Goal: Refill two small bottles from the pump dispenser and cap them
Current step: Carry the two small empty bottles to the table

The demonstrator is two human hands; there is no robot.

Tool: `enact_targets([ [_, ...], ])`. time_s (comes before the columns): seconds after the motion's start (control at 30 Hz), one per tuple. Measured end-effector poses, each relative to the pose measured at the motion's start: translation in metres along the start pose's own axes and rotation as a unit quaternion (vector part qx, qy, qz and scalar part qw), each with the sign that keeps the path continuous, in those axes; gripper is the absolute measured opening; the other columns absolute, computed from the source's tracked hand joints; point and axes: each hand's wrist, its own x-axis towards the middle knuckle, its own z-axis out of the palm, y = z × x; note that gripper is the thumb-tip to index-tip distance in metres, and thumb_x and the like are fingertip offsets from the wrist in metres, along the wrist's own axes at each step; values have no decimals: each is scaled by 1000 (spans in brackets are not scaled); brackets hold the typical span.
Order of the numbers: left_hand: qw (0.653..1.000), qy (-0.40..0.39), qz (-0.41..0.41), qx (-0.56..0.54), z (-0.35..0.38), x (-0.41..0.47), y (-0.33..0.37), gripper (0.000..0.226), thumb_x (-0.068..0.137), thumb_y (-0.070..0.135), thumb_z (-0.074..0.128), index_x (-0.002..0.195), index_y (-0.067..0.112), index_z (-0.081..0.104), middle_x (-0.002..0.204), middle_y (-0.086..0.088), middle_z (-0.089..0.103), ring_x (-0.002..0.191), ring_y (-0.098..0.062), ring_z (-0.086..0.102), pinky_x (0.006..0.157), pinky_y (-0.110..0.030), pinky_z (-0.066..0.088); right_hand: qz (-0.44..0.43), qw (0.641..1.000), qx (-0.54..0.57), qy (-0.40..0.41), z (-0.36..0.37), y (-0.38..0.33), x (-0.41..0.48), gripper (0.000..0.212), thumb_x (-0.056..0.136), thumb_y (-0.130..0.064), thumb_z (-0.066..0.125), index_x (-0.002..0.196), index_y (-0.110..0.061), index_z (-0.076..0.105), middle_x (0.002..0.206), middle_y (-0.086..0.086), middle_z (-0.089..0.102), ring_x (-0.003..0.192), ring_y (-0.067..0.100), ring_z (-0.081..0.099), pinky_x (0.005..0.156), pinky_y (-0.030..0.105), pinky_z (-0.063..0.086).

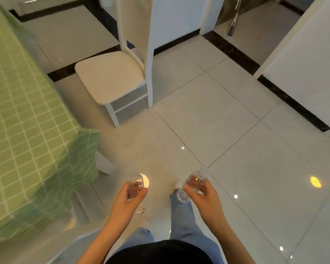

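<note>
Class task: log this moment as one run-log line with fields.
left hand: holds clear bottle | right hand: holds tilted clear bottle | pump dispenser: not visible | caps: unclear | place: standing beside green-clothed table

We are in a home, in what looks like a dining area. A bench at left wears a green checked cloth that hangs over its corner. Near it stands a white chair with a pale cushioned seat. The floor is glossy pale tile with dark borders, between white walls.
</note>
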Motion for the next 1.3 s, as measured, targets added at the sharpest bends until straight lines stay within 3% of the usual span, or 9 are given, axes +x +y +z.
enact_targets([
  [0.17,998,47,-7,-36,43,43,30,16,85,13,64,93,26,57,102,0,63,95,-14,61,86,-31,47,-7,998,-22,-56,-28,-23,75,21,84,-15,70,100,-27,61,97,-10,69,87,-8,64,70,6,49],
  [0.3,993,88,-14,-72,77,71,57,16,85,12,64,96,20,58,100,0,63,94,-15,60,78,-24,47,-8,993,-48,-103,-50,-52,131,24,84,-23,70,107,-22,61,102,-9,68,90,-8,63,70,5,47],
  [0.57,983,149,-30,-104,95,125,107,20,84,9,64,102,13,56,102,-8,63,95,-21,60,87,-34,47,-19,984,-79,-157,-58,-102,225,26,84,-23,69,109,-22,61,99,-12,68,90,-8,63,69,4,47],
  [0.7,975,175,-30,-131,84,163,122,22,83,4,64,104,7,57,100,-14,64,93,-22,60,82,-28,49,-25,978,-96,-182,-34,-123,270,24,84,-26,69,106,-29,60,98,-17,67,91,-11,62,69,3,47],
  [0.8,974,182,-22,-133,68,196,135,17,83,7,65,98,14,59,95,-6,65,89,-17,61,76,-21,47,-35,976,-97,-192,-8,-141,303,25,85,-21,69,107,-24,60,99,-15,67,89,-11,62,69,4,47],
  [1.07,970,199,-12,-138,1,282,178,17,84,12,65,94,24,58,94,-2,65,91,-16,61,81,-27,48,-48,971,-84,-217,75,-201,379,22,85,-13,69,105,-19,61,99,-6,67,85,-10,63,69,6,48],
  [1.17,965,216,-3,-147,-27,305,195,17,85,12,64,96,23,57,97,0,64,94,-16,61,89,-33,46,-58,964,-95,-242,107,-222,400,22,85,-13,69,103,-21,61,99,-5,67,86,-7,63,71,9,49],
  [1.3,950,258,-9,-177,-55,326,208,19,85,10,63,100,18,56,99,-2,63,96,-18,59,87,-31,45,-59,952,-106,-282,149,-245,428,22,85,-10,69,102,-21,61,98,-2,67,83,-8,63,72,11,50],
])
